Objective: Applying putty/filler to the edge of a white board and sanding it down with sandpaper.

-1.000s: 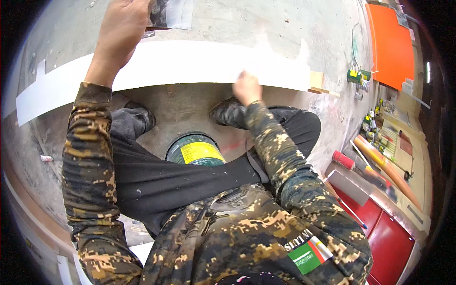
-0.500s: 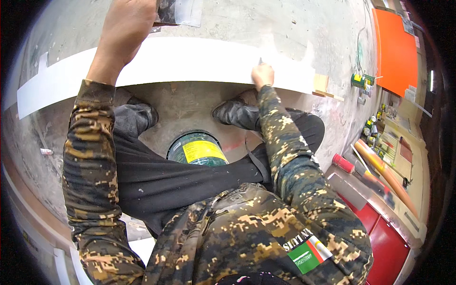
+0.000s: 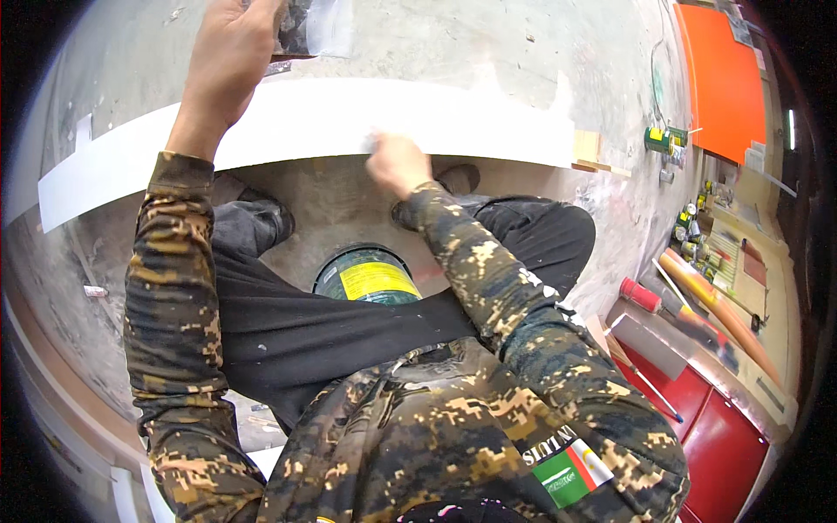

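A long white board (image 3: 323,113) lies crosswise before me, over the floor beyond my feet. My right hand (image 3: 401,164) is closed at its near edge, around the middle. Something small and greyish at its fingertips is too smeared to name. My left hand (image 3: 231,65) is raised over the board's left half, closed on a flat dark plate (image 3: 294,28) with a pale, see-through strip along its side. The plate's upper part is cut off by the picture's edge. Between my knees stands a green bucket (image 3: 370,277) with a yellow label.
Wood offcuts (image 3: 588,148) sit at the board's right end. Farther right are green cans (image 3: 663,139), an orange panel (image 3: 719,87) and a red roll (image 3: 641,295). A red cabinet (image 3: 719,444) stands at lower right. A small can (image 3: 95,291) lies at far left.
My right hand has swept left along the board, from its right part to its middle. My left hand still holds the dark plate in nearly the same place.
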A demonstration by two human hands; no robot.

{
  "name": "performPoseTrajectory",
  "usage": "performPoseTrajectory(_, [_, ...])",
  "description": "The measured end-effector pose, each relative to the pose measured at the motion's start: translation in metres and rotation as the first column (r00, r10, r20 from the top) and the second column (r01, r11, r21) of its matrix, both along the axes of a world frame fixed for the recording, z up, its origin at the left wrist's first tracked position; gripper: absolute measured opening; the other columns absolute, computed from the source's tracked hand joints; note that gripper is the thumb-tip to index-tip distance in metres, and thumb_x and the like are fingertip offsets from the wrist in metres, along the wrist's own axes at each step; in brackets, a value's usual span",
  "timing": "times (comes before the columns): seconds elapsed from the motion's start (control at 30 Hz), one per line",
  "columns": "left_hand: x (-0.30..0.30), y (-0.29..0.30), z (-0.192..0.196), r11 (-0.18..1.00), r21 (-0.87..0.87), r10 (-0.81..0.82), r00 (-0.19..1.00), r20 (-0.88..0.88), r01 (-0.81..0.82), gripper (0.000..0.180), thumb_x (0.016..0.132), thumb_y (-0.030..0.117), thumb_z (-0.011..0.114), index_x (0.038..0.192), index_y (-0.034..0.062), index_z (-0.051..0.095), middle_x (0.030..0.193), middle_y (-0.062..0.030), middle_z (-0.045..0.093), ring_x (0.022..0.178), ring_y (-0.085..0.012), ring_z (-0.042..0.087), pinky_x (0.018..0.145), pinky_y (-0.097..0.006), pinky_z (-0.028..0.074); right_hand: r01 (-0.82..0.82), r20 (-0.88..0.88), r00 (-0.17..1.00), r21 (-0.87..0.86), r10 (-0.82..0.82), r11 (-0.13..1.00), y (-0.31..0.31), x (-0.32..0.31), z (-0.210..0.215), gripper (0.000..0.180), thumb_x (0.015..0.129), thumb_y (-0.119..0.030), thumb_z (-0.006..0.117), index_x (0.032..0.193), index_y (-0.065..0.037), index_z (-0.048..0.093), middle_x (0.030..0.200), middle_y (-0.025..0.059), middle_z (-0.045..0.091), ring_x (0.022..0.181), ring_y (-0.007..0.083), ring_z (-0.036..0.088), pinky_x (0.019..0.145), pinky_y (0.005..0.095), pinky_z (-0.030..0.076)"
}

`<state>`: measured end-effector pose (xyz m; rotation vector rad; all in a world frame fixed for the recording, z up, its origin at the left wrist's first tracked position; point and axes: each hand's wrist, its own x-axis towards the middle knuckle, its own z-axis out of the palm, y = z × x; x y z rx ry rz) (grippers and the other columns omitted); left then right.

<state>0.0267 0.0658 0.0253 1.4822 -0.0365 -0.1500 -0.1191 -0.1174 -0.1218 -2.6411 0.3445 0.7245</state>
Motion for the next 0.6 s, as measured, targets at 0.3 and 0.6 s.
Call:
performPoseTrajectory(0.3, [-0.002,-0.018,0.0,0.998,-0.062,-0.02,0.999,0.031,0.021,0.019,0.1,0.008,0.048,0.119,0.0051,0.055,0.084,0.0051,0.052,0.066,-0.0027,0.046,0.055,-0.018,0.038,0.276,0.367,0.919,-0.342,-0.143,0.898,-0.113,-0.01,-0.054,0.039,0.089,-0.009,0.047,0.125,0.003,0.058,0.126,0.0174,0.062,0.113,0.0366,0.053,0.094,0.044,0.049])
performPoseTrajectory(0.6, [0.004,-0.003,-0.005,0.999,-0.026,-0.033,0.999,-0.028,0.032,0.02,0.101,0.007,0.048,0.12,0.0047,0.054,0.086,0.0046,0.053,0.069,-0.003,0.046,0.057,-0.018,0.038,0.54,0.27,0.826,-0.125,-0.495,0.833,-0.151,-0.021,-0.018,0.037,0.088,-0.018,0.046,0.112,0.002,0.067,0.098,0.0295,0.069,0.099,0.044,0.066,0.091,0.0485,0.051])
